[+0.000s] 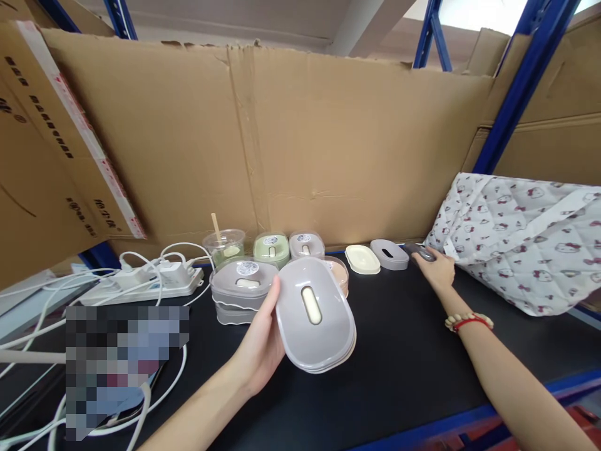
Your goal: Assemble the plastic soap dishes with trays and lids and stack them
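Note:
My left hand point(263, 341) holds a grey oval-cornered box point(331, 332) with a cream bar in its top, tilted up above the black table. At the back right, my right hand point(434, 266) has its fingers around a small dark grey object point(424, 252). Left of that hand lie a grey tray with a dark slot point(390, 255) and a cream lid point(362, 259). Behind the held box are a stacked grey box point(241, 285), a green box point(271, 248), another grey box point(307, 244) and a partly hidden peach box point(341, 275).
A clear cup point(225, 247) with a straw stands behind the boxes. White cables and a power strip point(183, 285) spread over the left side. A quilted patterned bag point(521, 238) sits at the right. Cardboard point(357, 150) walls the back of the black table point(385, 376).

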`<act>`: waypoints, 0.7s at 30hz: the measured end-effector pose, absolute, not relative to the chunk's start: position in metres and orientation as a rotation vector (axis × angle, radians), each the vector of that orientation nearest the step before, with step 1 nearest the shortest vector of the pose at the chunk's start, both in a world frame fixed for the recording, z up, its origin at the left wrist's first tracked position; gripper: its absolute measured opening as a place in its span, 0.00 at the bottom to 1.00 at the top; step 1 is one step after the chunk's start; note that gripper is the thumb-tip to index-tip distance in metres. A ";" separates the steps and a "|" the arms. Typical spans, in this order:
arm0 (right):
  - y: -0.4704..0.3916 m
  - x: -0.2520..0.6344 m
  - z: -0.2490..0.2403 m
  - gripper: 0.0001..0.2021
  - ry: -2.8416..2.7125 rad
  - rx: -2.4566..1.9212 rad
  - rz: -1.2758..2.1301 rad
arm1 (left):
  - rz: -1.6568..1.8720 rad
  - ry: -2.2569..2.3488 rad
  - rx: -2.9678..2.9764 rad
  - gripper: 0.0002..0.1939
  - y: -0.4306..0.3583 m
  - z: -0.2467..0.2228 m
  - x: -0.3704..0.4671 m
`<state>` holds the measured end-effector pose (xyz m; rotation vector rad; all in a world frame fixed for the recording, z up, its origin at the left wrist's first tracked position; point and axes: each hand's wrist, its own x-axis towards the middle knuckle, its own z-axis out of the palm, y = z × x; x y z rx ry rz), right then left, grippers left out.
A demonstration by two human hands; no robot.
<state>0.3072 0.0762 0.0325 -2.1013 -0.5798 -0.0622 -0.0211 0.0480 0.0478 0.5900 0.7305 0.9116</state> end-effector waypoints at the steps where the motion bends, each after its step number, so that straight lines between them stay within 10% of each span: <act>1: 0.075 0.310 0.033 0.28 -0.576 -2.098 -0.074 | 0.908 0.723 0.594 0.22 0.048 0.047 -0.021; 21: 0.042 0.149 0.028 0.25 -1.975 -0.816 -0.328 | 1.140 0.512 0.811 0.42 0.046 0.033 -0.019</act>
